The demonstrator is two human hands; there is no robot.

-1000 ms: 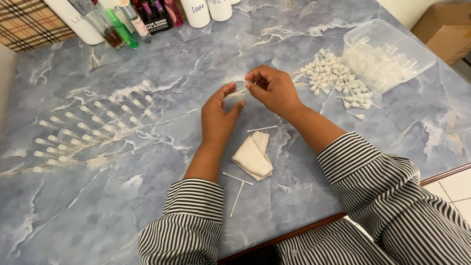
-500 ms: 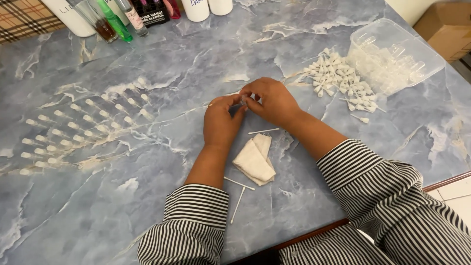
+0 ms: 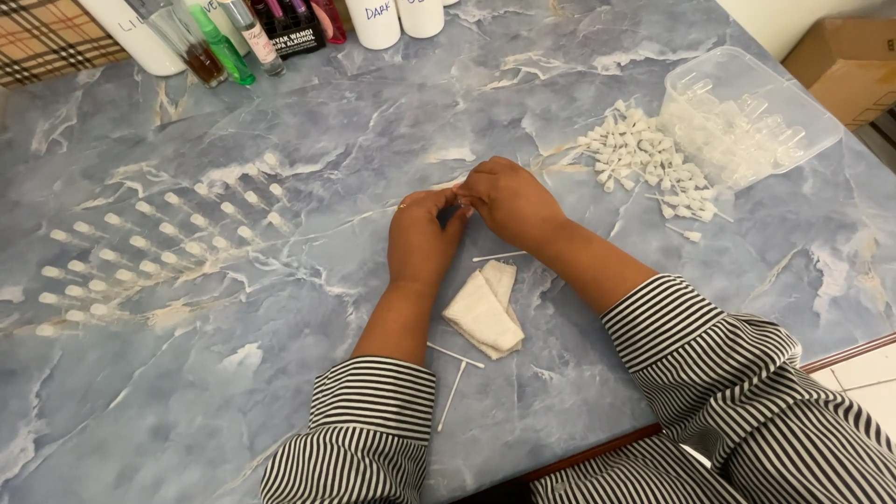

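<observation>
Marble table [image 3: 653, 56], folded cloth [image 3: 483, 313], sticks [image 3: 455, 355]

Left hand [image 3: 422, 233] and right hand [image 3: 509, 201] meet fingertip to fingertip at mid worktop [image 3: 373, 140]; folded cloth [image 3: 483, 308] lies just near-side of them, one thin stick [image 3: 499, 256] between cloth and right hand, two more sticks [image 3: 455, 373] crossed nearer the body. Rows of small capped pieces [image 3: 159, 252] lie well left of the hands; a heap of similar pieces [image 3: 644, 159] lies right and beyond, touching a tub [image 3: 747, 121] farther right. Bottles [image 3: 233, 37] stand along the far edge, behind the hands.
</observation>
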